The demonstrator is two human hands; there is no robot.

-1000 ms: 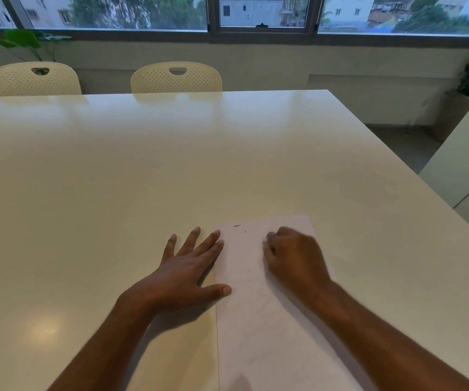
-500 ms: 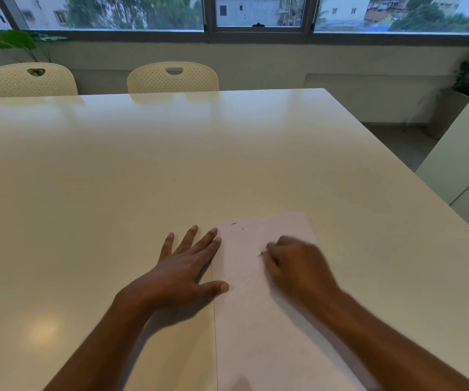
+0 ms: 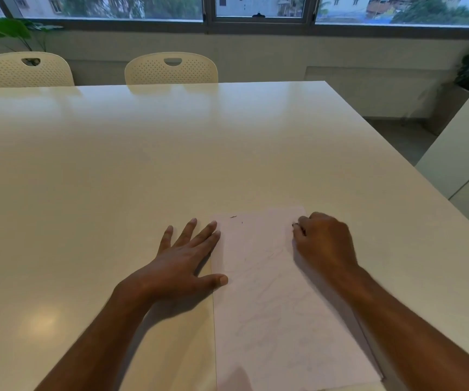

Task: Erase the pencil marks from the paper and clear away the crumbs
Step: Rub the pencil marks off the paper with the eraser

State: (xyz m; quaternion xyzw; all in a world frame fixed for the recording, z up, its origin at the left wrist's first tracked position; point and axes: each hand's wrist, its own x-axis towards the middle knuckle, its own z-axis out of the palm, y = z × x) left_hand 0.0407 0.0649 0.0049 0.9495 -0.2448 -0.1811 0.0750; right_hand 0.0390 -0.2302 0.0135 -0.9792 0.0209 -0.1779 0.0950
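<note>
The paper [image 3: 278, 300] lies flat on the near right part of the pale worktop [image 3: 171, 165], its long axis running from the person's body away toward the far chairs, with the short far edge pointing at the window and tipped slightly to the right. Faint grey pencil marks [image 3: 281, 294] still cover much of its middle and near half, and a few dark crumbs [image 3: 233, 217] sit near the far left corner. Compared with a second ago, the right hand [image 3: 324, 241] has travelled from the middle of the sheet's far end out to its far right edge, where its curled fingers pinch something small and dark at the tips; this is probably the eraser, though too little shows to be sure, so that grip reads as clamped on a small object. The move suggests a rubbing stroke swept across the top of the sheet, and with so many marks left lower down the erasing looks well short of done, with clearing crumbs yet to come. The left hand [image 3: 184, 258] has stayed put, fingers straight and spread, palm on the worktop, with thumb and fingertips overlapping the sheet's left edge to pin it.
</note>
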